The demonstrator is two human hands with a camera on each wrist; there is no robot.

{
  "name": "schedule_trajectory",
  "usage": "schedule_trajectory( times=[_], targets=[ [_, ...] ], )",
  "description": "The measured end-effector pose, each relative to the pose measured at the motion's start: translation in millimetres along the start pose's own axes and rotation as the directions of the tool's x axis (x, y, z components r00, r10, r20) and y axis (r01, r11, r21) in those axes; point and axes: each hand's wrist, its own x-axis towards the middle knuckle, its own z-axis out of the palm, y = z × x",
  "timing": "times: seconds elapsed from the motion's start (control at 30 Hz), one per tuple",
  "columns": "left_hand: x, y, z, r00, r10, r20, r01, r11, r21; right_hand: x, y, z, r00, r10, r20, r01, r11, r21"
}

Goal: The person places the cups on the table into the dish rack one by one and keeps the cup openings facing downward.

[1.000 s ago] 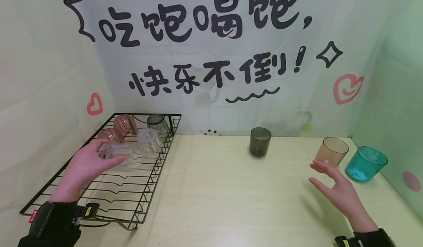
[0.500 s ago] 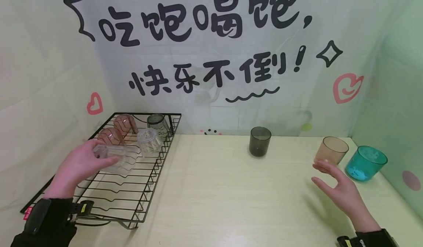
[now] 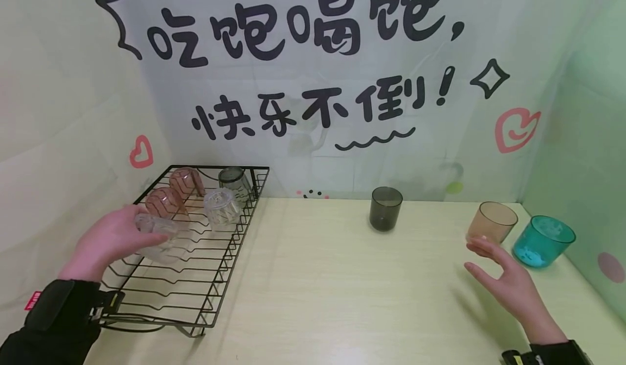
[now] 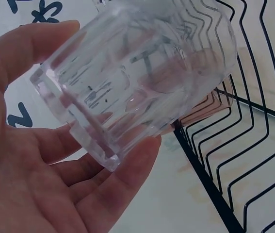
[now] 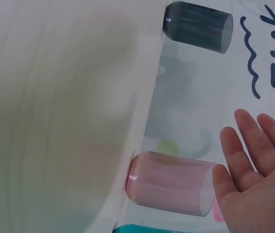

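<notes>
My left hand [image 3: 108,241] grips a clear glass cup [image 3: 155,228] above the left side of a black wire rack [image 3: 207,326]. In the left wrist view the clear cup [image 4: 127,82] is tilted, its thick base toward the palm, with thumb and fingers on opposite sides. Behind it on the rack are two pink glasses, one nearer [image 3: 164,202] and one farther [image 3: 187,181]. My right hand [image 3: 511,286] is held over the table, fingers apart and holding nothing. It is nearest a peach-tinted cup [image 3: 493,221], whose lower front it partly hides in the head view.
Also on the rack are another clear glass [image 3: 221,208] and a dark grey-green glass [image 3: 233,183]. A smoky grey cup [image 3: 386,210] stands at the table's back, and a teal cup [image 3: 543,243] sits by the right wall. Printed cloth walls enclose the table.
My left hand has drawn leftward and slightly toward me with the clear cup, away from the rack's middle. My right hand has shifted very slightly right.
</notes>
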Motion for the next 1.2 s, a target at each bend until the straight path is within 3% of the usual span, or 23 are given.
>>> schedule_trajectory(
  times=[0.27, 0.67, 1.2],
  targets=[
    [2.2, -7.7, -1.5, 0.999, -0.027, 0.038, 0.025, 0.999, 0.045, 2.0, 0.8, -4.4, 1.000, 0.011, 0.001, -0.011, 0.999, -0.038],
    [4.5, -19.2, 0.4, 1.000, -0.017, 0.022, 0.016, 0.998, 0.064, 3.9, 2.7, -17.6, 0.999, 0.034, 0.021, -0.032, 0.995, -0.100],
    [9.4, -27.3, 4.2, 0.999, -0.039, 0.024, 0.037, 0.996, 0.084, 17.2, 9.3, -39.9, 0.998, -0.070, 0.007, 0.069, 0.972, -0.224]
  ],
)
